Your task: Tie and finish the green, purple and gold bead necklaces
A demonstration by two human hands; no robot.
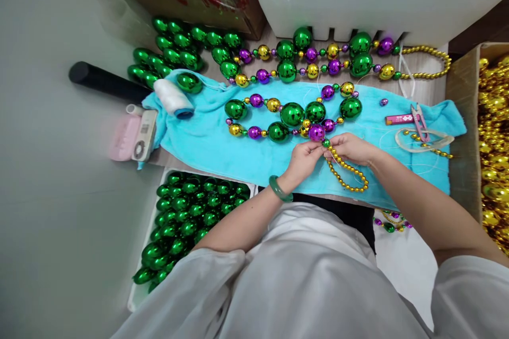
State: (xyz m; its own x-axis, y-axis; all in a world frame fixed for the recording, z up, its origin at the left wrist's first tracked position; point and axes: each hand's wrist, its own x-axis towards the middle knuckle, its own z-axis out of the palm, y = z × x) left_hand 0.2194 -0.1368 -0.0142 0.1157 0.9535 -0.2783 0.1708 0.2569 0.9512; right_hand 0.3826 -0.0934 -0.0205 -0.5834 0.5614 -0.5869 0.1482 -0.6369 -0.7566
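On a turquoise towel (246, 161) lies a bead necklace (292, 114) of large green, purple and gold beads. My left hand (305, 161), with a green bangle (279, 189) at the wrist, pinches the necklace just under a big purple bead (317, 133). Opposite it, my right hand (350, 148) is closed at the same spot, beside a small green bead (326, 143). A loop of small gold beads (353, 186) hangs below both hands. Thin clear thread shows near the fingers; exactly what each fingertip grips is partly hidden.
A thread spool (173, 98), pink thread snips (419, 123) and a lighter (399, 119) lie on the towel. Behind are a finished-looking bead strand (334, 52) and a white foam box (374, 0). Green beads fill a tray (137, 288); a carton (463, 132) holds gold beads.
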